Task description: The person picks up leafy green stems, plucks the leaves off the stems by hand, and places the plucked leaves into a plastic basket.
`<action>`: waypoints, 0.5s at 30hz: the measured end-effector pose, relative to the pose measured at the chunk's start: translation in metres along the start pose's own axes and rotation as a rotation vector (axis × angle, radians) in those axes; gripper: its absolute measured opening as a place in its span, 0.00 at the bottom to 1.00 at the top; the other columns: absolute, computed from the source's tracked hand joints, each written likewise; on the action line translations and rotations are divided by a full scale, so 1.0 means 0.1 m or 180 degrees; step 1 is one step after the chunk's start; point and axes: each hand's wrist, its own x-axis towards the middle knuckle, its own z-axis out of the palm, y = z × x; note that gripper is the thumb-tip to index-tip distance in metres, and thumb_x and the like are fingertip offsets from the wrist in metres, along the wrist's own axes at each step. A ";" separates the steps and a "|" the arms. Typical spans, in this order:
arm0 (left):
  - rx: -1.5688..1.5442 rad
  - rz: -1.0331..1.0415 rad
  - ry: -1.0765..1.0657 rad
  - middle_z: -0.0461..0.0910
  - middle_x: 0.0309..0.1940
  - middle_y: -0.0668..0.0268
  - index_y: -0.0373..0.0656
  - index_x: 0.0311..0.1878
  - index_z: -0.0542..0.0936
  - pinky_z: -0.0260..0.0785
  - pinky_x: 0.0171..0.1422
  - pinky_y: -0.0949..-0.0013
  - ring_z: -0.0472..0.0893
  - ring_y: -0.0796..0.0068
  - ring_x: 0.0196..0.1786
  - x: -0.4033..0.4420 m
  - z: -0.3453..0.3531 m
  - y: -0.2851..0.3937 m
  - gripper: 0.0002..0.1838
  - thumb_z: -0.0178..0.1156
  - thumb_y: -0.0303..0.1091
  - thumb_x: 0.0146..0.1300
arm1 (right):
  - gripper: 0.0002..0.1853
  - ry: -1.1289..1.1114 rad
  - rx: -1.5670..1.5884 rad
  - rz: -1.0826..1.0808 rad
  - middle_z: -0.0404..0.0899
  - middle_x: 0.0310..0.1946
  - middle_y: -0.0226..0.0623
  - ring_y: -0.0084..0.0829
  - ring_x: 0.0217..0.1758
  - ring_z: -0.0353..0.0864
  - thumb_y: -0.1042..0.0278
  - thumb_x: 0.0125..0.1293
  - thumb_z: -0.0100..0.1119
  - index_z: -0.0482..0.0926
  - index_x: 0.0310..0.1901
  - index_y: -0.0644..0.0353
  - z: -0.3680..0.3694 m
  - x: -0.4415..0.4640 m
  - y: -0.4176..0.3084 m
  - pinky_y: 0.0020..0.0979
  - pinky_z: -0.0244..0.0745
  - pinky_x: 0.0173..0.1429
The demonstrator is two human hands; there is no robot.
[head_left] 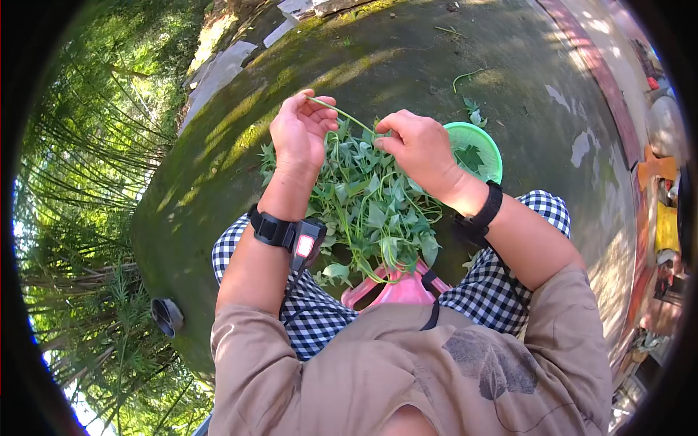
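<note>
A thin green stem [342, 112] stretches between my two hands, above a heap of leafy greens. My left hand [302, 131] pinches one end of it between thumb and forefinger, the other fingers curled loosely. At the stem's other end, my right hand [420, 149] is closed in a pinch; its fingertips partly hide what they grip there. The leafy greens [378, 203], long stems with pointed leaves, are piled between my knees over a pink plastic stool or seat [396, 291]. Just beyond my right wrist is a green plastic basket [493, 149] with some leaves in it.
Mossy concrete ground [407, 65] surrounds me, with a loose stem [465, 76] and a few leaves beside the basket. A dark pot-like container [167, 317] lies at left near dense shrubs [87, 218]. A raised brick edge [596, 73] and assorted household items line the right.
</note>
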 end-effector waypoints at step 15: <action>0.4857 0.3015 -0.1683 0.73 0.28 0.63 0.42 0.35 0.81 0.72 0.34 0.63 0.79 0.63 0.31 -0.32 0.27 -0.33 0.06 0.67 0.28 0.53 | 0.07 -0.0868 -0.1226 0.0188 0.82 0.32 0.38 0.44 0.39 0.83 0.63 0.57 0.61 0.81 0.32 0.55 0.05 -0.24 0.46 0.44 0.77 0.42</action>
